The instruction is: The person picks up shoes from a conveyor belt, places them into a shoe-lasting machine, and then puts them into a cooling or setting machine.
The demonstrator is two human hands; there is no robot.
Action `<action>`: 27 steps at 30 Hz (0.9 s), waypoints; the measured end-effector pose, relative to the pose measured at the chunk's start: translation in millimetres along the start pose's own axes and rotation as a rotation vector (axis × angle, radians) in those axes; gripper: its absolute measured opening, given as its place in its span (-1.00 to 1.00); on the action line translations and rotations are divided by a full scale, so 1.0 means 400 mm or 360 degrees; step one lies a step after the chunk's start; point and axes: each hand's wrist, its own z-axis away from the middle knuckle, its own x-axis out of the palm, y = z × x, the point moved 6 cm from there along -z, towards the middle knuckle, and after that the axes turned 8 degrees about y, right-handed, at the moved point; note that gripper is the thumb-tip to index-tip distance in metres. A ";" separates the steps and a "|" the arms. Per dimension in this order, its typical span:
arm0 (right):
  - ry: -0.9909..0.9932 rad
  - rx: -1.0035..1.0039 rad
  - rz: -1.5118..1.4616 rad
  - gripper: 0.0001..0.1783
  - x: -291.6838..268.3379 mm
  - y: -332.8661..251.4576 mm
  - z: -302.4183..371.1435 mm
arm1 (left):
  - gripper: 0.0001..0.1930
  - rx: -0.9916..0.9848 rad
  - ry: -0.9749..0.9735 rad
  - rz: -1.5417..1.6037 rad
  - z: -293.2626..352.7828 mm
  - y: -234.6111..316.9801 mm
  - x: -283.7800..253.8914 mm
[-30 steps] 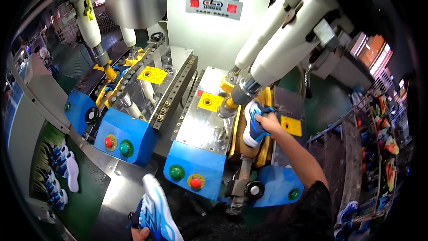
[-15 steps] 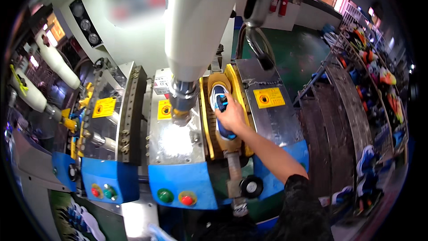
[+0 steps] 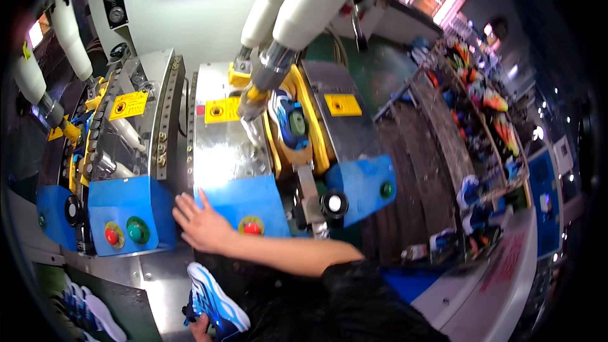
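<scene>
A blue-and-white sports shoe (image 3: 216, 301) is in my left hand (image 3: 201, 328), gripped at its dark end near the lower edge. My right hand (image 3: 206, 225) reaches across to the left with fingers spread. It lies over the left end of the blue front panel (image 3: 244, 196) of the middle pressing machine, hiding that end's green button; a red button (image 3: 251, 227) shows beside it. A second blue-and-white shoe (image 3: 290, 120) sits in the machine between yellow side pads (image 3: 311, 114). White cylinder arms (image 3: 316, 6) with metal ends stand above it.
To the left stands a similar machine with red and green buttons (image 3: 137, 230). Several shoes (image 3: 95, 313) lie at the lower left. A rack of colourful shoes (image 3: 494, 107) runs along the right, beside dark wooden boards (image 3: 430, 152).
My right hand has left the shoe in the machine and moved left and down onto the blue panel. The cylinder arms now stand differently over that shoe. My left hand and its shoe have come into view.
</scene>
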 end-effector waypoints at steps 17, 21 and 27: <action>-0.0742 0.0518 -0.1695 -0.83 0.077 -0.608 0.447 | -0.17 0.0407 0.1444 -0.0418 0.130 -0.052 -0.491; -0.0793 0.0304 -0.1313 -0.85 0.111 -0.670 0.313 | -0.07 0.0719 0.1343 -0.0427 -0.047 -0.115 -0.498; -0.0841 0.0634 -0.1562 -0.68 0.288 -0.978 0.164 | -0.16 0.0507 0.0779 -0.0104 0.003 -0.183 -0.753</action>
